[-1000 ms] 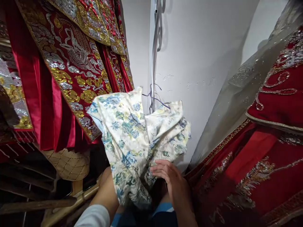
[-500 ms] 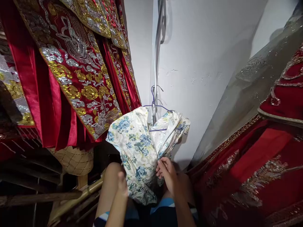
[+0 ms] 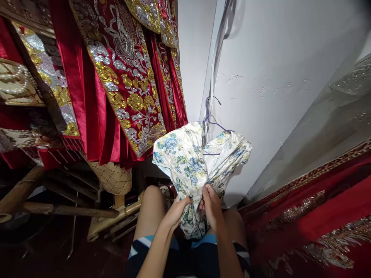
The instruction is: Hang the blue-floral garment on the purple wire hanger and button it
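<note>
Head view: a short-sleeved floral blouse [image 3: 187, 162] sits on a purple hanger [image 3: 207, 115] above the wearer's knees, before a white wall [image 3: 257, 119]. The left hand [image 3: 177, 211] grips its side; the right hand [image 3: 212, 204] pinches the front edge below the neckline. The fabric looks light, soft, perhaps slippery, best held by edges or seams.

The dark shorts [image 3: 197, 256] have light-blue and white bands [image 3: 203, 242] near the hems. Left hand [image 3: 176, 212], right hand [image 3: 212, 207], forearms [image 3: 158, 245] and knees [image 3: 152, 197] are bare.
</note>
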Available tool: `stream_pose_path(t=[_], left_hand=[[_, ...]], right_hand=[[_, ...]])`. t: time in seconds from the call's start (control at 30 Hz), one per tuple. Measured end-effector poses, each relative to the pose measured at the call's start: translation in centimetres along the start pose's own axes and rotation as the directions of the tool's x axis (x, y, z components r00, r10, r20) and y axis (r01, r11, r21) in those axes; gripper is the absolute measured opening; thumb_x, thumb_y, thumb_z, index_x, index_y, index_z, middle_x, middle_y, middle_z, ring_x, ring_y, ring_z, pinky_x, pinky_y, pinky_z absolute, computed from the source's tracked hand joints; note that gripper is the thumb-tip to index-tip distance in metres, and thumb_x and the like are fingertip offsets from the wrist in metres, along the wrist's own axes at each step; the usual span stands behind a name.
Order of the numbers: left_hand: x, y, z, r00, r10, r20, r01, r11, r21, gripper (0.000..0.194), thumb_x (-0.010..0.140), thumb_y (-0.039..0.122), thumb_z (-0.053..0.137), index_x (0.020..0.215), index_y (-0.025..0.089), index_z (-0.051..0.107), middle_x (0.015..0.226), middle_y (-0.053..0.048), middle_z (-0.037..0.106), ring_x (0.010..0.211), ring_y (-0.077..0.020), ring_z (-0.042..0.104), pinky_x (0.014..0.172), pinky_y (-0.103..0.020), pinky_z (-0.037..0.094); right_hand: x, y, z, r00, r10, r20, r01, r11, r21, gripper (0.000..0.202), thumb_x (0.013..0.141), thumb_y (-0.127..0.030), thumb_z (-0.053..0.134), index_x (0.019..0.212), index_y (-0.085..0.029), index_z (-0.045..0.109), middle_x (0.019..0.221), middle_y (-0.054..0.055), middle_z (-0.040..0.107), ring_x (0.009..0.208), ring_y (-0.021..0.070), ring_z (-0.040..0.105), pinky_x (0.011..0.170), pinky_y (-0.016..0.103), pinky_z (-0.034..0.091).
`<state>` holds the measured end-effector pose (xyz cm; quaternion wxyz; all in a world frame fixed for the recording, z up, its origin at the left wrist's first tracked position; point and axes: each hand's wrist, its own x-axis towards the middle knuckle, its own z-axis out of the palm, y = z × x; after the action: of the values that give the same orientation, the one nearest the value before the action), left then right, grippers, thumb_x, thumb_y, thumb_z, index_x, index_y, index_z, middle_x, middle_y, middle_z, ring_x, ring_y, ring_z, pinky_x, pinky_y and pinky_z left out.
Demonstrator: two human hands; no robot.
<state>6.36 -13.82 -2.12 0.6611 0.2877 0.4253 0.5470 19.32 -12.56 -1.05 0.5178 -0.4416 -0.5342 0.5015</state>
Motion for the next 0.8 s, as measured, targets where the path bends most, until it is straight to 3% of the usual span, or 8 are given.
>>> stream_pose_path(t=[0.17,0.27,0.37,0.43,0.47,0.53,0.63,0.8], left_hand=[[1.2,0.0,-1.1,0.979,0.124,-0.161,-0.126,0.992,-0.005,0.037,0.059,0.024,0.07,0.095,0.016,0.066,0.089,-0.007,0.073,0.09,-0.0255,0.067,0.083,-0.034,0.052],[2.4,-0.3,-2.4,0.884,0.302,-0.356,-0.318,0.948,0.016,0.039,0.065,0.032,0.07,0.101,0.017,0.062,0.095,-0.007,0.07,0.092,-0.0247,0.066,0.086,-0.035,0.051],[2.7,-1.0,-3.1,0.63,0.611,-0.48,-0.532,0.79,0.306,0.046,0.073,0.031,0.068,0.116,0.02,0.055,0.113,-0.009,0.062,0.106,-0.0241,0.06,0.093,-0.036,0.047],[2.4,-1.8,-2.8,0.434,0.816,-0.381,-0.596,0.578,0.558,0.044,0.079,0.028,0.067,0.121,0.021,0.053,0.121,-0.01,0.055,0.116,-0.0245,0.054,0.1,-0.038,0.043],[2.2,-2.2,-2.4,0.41,0.872,-0.268,-0.613,0.481,0.627,0.041,0.082,0.026,0.065,0.12,0.021,0.053,0.122,-0.01,0.054,0.117,-0.0245,0.053,0.102,-0.038,0.042],[1.7,-3.0,-1.3,0.485,0.874,-0.003,-0.67,0.374,0.642,0.034,0.085,0.022,0.061,0.119,0.021,0.055,0.119,-0.011,0.056,0.115,-0.0241,0.054,0.099,-0.037,0.043],[1.7,-3.6,0.6,0.611,0.752,0.249,-0.726,0.406,0.555,0.024,0.089,0.02,0.054,0.113,0.02,0.057,0.104,-0.008,0.061,0.098,-0.0208,0.059,0.087,-0.032,0.047],[2.9,-3.9,2.0,0.68,0.686,0.257,-0.682,0.465,0.565,0.019,0.095,0.025,0.048,0.079,0.018,0.057,0.074,-0.001,0.057,0.072,-0.0158,0.054,0.069,-0.026,0.04]], right_hand=[[0.0,0.1,-0.2,0.997,-0.01,0.077,0.009,1.0,0.012,0.033,0.094,-0.041,0.047,0.066,-0.026,0.037,0.051,-0.007,0.033,0.046,0.0133,0.034,0.048,0.028,0.032],[-0.2,0.4,-0.8,0.995,-0.042,0.088,0.053,0.991,-0.124,0.037,0.094,-0.04,0.046,0.061,-0.025,0.038,0.048,-0.005,0.039,0.047,0.0136,0.038,0.05,0.027,0.034],[-0.4,0.5,-1.0,0.995,-0.081,0.052,0.092,0.955,-0.281,0.04,0.093,-0.038,0.048,0.056,-0.024,0.041,0.048,-0.003,0.044,0.048,0.0137,0.044,0.051,0.027,0.034],[-0.5,0.4,-0.8,0.994,-0.107,0.039,0.114,0.941,-0.318,0.038,0.091,-0.037,0.051,0.056,-0.023,0.046,0.049,-0.002,0.048,0.049,0.0142,0.047,0.053,0.027,0.036],[-0.5,0.4,-0.7,0.992,-0.119,0.036,0.125,0.941,-0.316,0.036,0.091,-0.037,0.052,0.058,-0.023,0.05,0.05,-0.002,0.05,0.05,0.0147,0.05,0.053,0.027,0.037],[-0.5,0.1,-0.4,0.991,-0.134,0.029,0.137,0.953,-0.272,0.03,0.089,-0.037,0.055,0.063,-0.022,0.058,0.052,-0.001,0.054,0.052,0.0156,0.053,0.055,0.027,0.04],[-0.5,-0.6,-0.2,0.992,-0.126,-0.008,0.123,0.982,-0.143,0.025,0.087,-0.036,0.059,0.068,-0.021,0.063,0.051,-0.002,0.056,0.051,0.0153,0.055,0.055,0.026,0.041],[1.5,-3.2,-1.0,0.994,-0.094,-0.058,0.091,0.994,-0.054,0.033,0.087,-0.04,0.06,0.06,-0.019,0.061,0.045,-0.002,0.054,0.042,0.0117,0.046,0.049,0.025,0.038]])
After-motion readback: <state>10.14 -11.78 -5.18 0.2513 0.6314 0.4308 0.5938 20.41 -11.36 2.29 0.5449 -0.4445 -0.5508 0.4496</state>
